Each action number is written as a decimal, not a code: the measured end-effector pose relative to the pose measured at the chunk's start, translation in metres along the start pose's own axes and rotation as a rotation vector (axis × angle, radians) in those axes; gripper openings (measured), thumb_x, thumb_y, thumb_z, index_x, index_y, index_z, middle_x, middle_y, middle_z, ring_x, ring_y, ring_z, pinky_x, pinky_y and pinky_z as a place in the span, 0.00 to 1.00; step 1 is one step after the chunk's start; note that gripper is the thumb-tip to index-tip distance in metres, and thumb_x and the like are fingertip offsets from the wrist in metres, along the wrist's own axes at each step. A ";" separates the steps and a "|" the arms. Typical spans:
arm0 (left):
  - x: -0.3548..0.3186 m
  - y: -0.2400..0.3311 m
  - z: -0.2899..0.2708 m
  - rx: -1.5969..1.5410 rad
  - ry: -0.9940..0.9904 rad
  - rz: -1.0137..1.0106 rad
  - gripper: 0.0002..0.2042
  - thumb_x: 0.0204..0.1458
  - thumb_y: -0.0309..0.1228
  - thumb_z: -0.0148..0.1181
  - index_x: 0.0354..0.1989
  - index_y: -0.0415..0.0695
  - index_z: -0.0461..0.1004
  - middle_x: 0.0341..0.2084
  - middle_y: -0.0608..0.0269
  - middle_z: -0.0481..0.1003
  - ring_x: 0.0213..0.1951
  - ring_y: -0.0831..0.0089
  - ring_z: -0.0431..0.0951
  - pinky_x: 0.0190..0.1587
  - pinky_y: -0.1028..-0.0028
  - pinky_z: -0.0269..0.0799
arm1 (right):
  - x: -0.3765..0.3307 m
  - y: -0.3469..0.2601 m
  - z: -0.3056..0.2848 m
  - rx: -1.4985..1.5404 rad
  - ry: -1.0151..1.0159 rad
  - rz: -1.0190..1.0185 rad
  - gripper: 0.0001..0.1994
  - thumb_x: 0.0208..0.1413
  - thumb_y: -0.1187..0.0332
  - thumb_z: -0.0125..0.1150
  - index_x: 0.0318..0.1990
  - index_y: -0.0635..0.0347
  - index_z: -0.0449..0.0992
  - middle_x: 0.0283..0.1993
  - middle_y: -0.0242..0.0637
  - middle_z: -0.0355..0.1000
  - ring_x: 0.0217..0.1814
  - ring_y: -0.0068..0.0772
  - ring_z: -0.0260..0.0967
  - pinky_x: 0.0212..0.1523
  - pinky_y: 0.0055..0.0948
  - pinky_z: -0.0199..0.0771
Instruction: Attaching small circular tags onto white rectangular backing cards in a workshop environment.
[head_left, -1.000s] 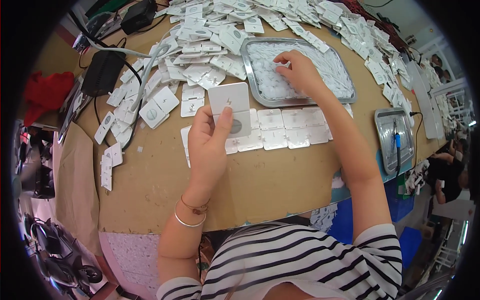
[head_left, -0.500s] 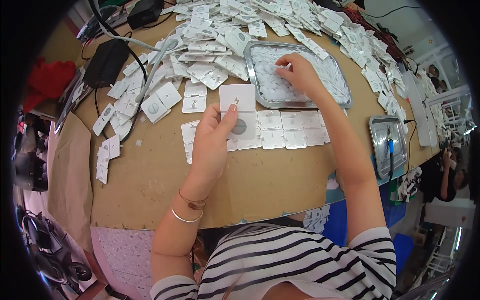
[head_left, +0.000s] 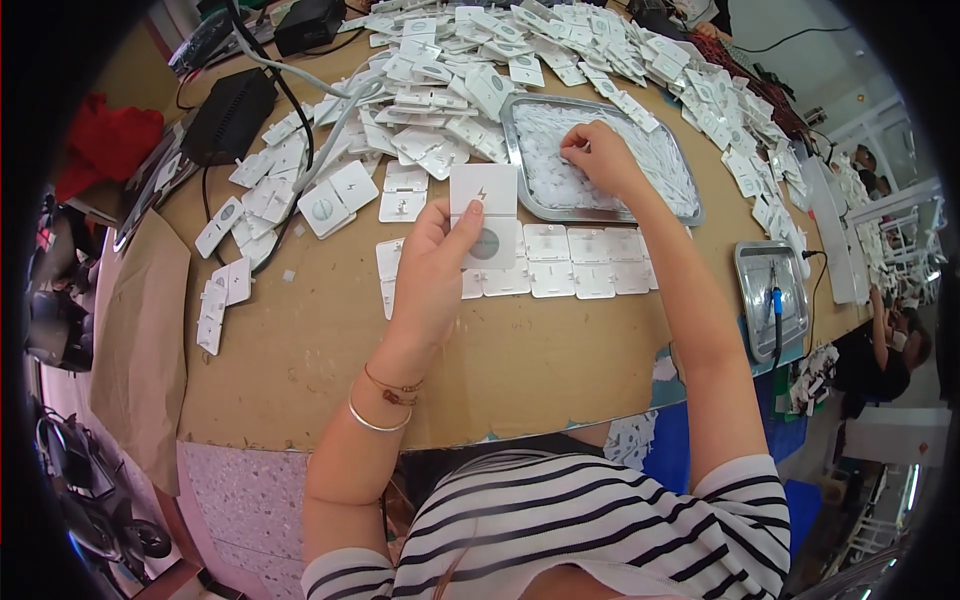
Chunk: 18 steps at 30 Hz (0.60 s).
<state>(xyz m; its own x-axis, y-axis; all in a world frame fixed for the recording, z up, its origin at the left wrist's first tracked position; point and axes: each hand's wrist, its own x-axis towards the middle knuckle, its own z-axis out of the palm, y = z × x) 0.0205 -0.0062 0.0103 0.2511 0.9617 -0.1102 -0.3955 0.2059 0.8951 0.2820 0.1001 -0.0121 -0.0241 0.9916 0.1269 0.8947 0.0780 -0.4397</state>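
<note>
My left hand (head_left: 432,272) pinches a white square plate (head_left: 484,215) by its edge, thumb on top, lifted so its grey disc faces me above the row of matching plates (head_left: 560,272) laid flat on the brown tabletop (head_left: 300,350). My right hand (head_left: 598,158) dips into the metal tray (head_left: 520,180), fingertips closed, probably on a small white part, though it's too tiny to tell. Loose plates heap beyond; a second tray (head_left: 745,290) sits right.

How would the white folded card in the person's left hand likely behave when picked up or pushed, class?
The white card stays flat upright in the left hand, so probably stiff. Fingertips alone hold it, suggesting lightness. Flat, it would likely slide, not roll.
</note>
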 end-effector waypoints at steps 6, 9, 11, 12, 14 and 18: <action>-0.001 0.004 0.000 0.009 0.017 -0.008 0.13 0.57 0.37 0.52 0.40 0.38 0.67 0.30 0.67 0.70 0.32 0.84 0.67 0.36 0.82 0.64 | -0.008 0.002 -0.002 0.152 0.084 0.048 0.08 0.47 0.67 0.62 0.32 0.61 0.75 0.37 0.36 0.67 0.32 0.28 0.66 0.37 0.27 0.69; -0.001 0.003 0.000 0.011 0.003 -0.009 0.08 0.57 0.37 0.53 0.38 0.46 0.68 0.27 0.76 0.70 0.30 0.89 0.67 0.34 0.85 0.61 | -0.007 0.003 0.001 0.170 0.096 0.038 0.08 0.47 0.67 0.62 0.32 0.61 0.75 0.37 0.36 0.67 0.31 0.27 0.66 0.35 0.26 0.68; -0.001 0.002 0.000 0.016 0.003 -0.014 0.08 0.56 0.37 0.53 0.38 0.47 0.68 0.27 0.75 0.70 0.30 0.89 0.67 0.34 0.85 0.61 | -0.005 0.002 0.006 0.124 0.098 0.009 0.08 0.47 0.67 0.62 0.31 0.62 0.75 0.36 0.35 0.68 0.31 0.26 0.66 0.34 0.25 0.68; 0.000 0.002 0.000 0.017 0.004 -0.012 0.08 0.56 0.37 0.53 0.38 0.47 0.68 0.27 0.75 0.70 0.30 0.89 0.67 0.34 0.85 0.61 | -0.004 0.001 0.008 0.076 0.099 -0.022 0.08 0.47 0.67 0.61 0.31 0.62 0.74 0.35 0.34 0.69 0.31 0.25 0.66 0.34 0.25 0.68; 0.001 0.001 0.000 -0.005 0.015 -0.020 0.08 0.56 0.37 0.53 0.38 0.47 0.68 0.28 0.76 0.70 0.30 0.89 0.66 0.34 0.85 0.61 | -0.001 -0.001 0.004 0.136 0.031 0.067 0.08 0.47 0.67 0.61 0.31 0.62 0.74 0.34 0.34 0.70 0.30 0.25 0.66 0.34 0.24 0.68; 0.000 0.002 -0.002 -0.040 0.006 -0.037 0.13 0.55 0.38 0.54 0.39 0.40 0.66 0.30 0.67 0.70 0.32 0.84 0.67 0.36 0.82 0.65 | -0.009 -0.009 -0.005 0.272 0.107 0.108 0.08 0.49 0.67 0.59 0.33 0.62 0.73 0.31 0.34 0.72 0.30 0.22 0.68 0.35 0.21 0.67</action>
<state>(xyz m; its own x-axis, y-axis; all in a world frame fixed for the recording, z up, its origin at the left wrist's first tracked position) 0.0182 -0.0056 0.0113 0.2611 0.9543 -0.1454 -0.4207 0.2481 0.8726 0.2766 0.0901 -0.0054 0.1246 0.9803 0.1530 0.7370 0.0118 -0.6758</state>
